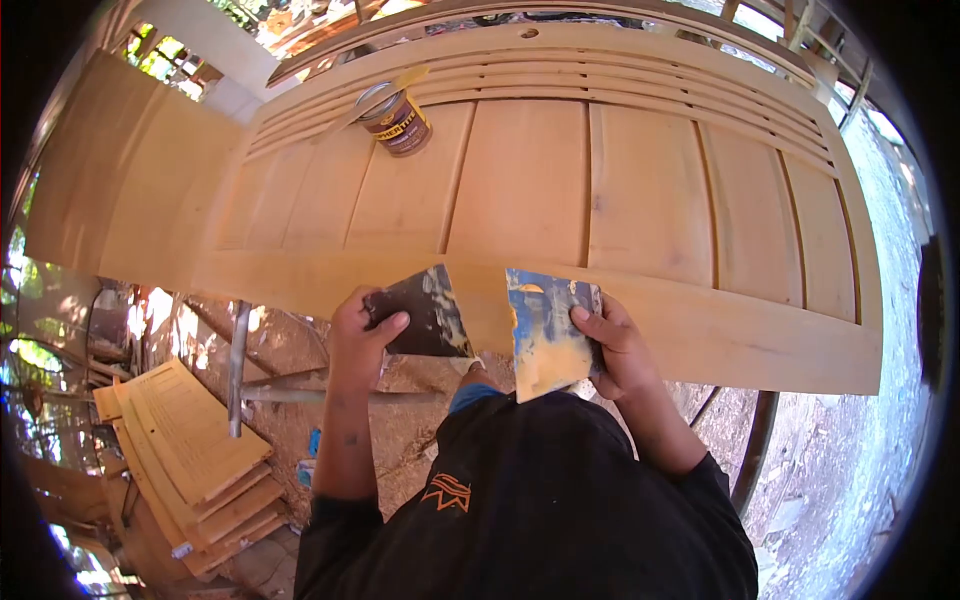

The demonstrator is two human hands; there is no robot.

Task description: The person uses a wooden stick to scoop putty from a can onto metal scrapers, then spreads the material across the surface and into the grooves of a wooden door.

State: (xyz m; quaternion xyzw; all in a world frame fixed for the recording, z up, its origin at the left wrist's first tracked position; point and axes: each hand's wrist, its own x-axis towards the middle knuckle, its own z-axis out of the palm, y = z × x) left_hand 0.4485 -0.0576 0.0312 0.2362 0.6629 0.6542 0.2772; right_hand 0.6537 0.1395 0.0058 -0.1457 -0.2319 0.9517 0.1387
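Note:
My left hand (363, 335) grips a dark, flat spreader (425, 312) with pale filler smeared along its right edge. A second flat spreader (548, 340), blue and grey with a thick coat of tan filler on its lower half, is pinched in my right hand (612, 345). The two spreaders are held apart, facing each other, over the near edge of a wooden panel door (520, 190). On the door's far left part stands a can (402, 130) labelled in yellow letters. A thin stick or blade (352, 122) lies across the can's top.
Stacked wooden boards (195, 440) lie on the ground at lower left. A large plain board (120, 170) adjoins the door on the left. Metal legs (238, 370) stand beneath. Bright sunlit ground (850, 470) is at right.

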